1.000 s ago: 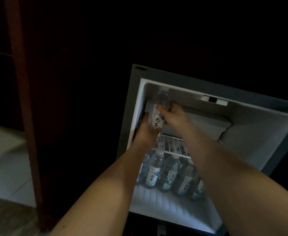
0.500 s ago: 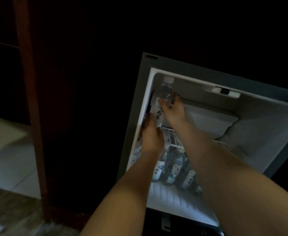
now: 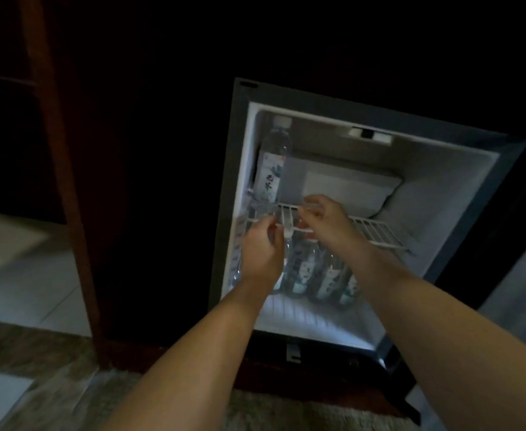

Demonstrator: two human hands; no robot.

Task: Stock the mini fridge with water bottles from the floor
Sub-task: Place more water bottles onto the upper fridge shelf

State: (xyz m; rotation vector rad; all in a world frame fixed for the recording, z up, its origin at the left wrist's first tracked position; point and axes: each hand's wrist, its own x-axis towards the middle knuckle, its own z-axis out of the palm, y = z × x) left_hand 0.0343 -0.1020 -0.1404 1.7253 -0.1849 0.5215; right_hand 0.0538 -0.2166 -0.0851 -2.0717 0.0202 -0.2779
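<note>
Presently, clear labelled plastic water bottle [image 3: 271, 169] stands on white wire shelf [image 3: 377, 231] at 10 o'clock; row of bottles [image 3: 305, 272] below. L hand [image 3: 260, 250], R hand [image 3: 324, 219]: grips released. Floor stock unseen.

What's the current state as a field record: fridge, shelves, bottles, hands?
mini fridge: open, lit inside
wire shelf: one water bottle upright at its far left, by the wall
lower level: row of bottles standing, at least three, partly hidden by the arms
left hand: at the shelf's front edge, fingers loosely curled, holds nothing
right hand: same, clear of the water bottle
</note>
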